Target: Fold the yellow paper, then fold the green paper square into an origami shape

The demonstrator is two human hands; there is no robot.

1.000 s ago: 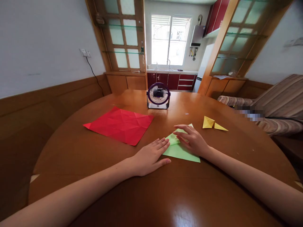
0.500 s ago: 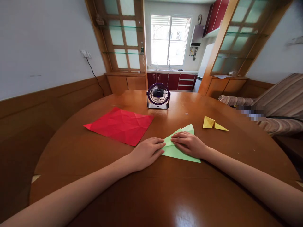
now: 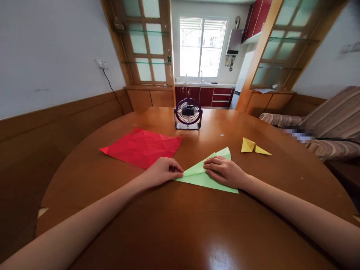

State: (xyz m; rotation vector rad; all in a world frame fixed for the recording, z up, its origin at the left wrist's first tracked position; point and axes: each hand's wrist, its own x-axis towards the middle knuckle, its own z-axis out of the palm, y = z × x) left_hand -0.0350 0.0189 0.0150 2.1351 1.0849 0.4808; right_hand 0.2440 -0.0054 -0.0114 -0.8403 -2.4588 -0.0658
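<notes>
A sheet of light green paper [image 3: 209, 180], folded to a long pointed shape, lies on the table with its narrow tip toward the left. At that tip my left hand [image 3: 164, 172] is closed, thumb and fingers pinching the paper. My right hand [image 3: 225, 170] rests on the wider part, fingers flat and slightly apart, pressing the paper down. Left of it lies a creased red sheet of paper [image 3: 143, 144], unfolded; my left hand covers part of its near edge. A small folded yellow paper piece [image 3: 251, 146] sits to the right.
The round brown wooden table [image 3: 180, 232] holds everything. A small purple desk fan [image 3: 188, 113] stands at its far side. To the right is a striped armchair [image 3: 334, 120]. A tiny pale scrap [image 3: 222, 134] lies right of the fan.
My left hand has slid left from the middle of the green paper to its tip, and its fingers have closed there. My right hand has stayed in place.
</notes>
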